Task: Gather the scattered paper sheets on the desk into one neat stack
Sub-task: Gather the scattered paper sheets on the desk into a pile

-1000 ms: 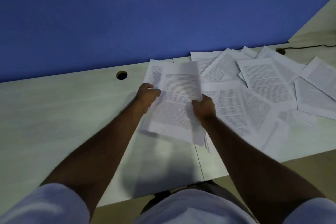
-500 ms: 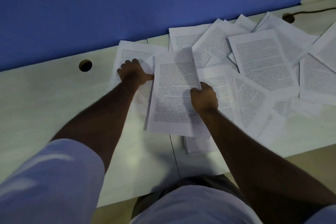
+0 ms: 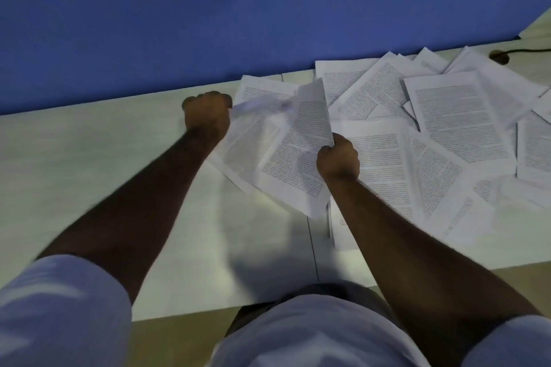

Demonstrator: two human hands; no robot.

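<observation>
Several printed paper sheets (image 3: 456,116) lie scattered and overlapping across the right half of the pale desk (image 3: 89,158). My right hand (image 3: 338,159) is shut on the right edge of a tilted, lifted sheet (image 3: 298,158). My left hand (image 3: 207,115) is closed on the left edge of another sheet (image 3: 247,140), blurred and raised off the desk, partly under the right-hand sheet. More sheets lie beneath my right forearm, near the desk's front edge.
A blue wall (image 3: 238,9) stands right behind the desk. A cable hole with a dark cable (image 3: 501,55) sits at the far right back. A seam (image 3: 311,241) runs front to back between the desk halves. My lap is below the front edge.
My left hand let go of the shared sheet, reached left, and now grips and lifts a separate sheet. My right hand keeps its sheet, now tilted. The camera view shifted.
</observation>
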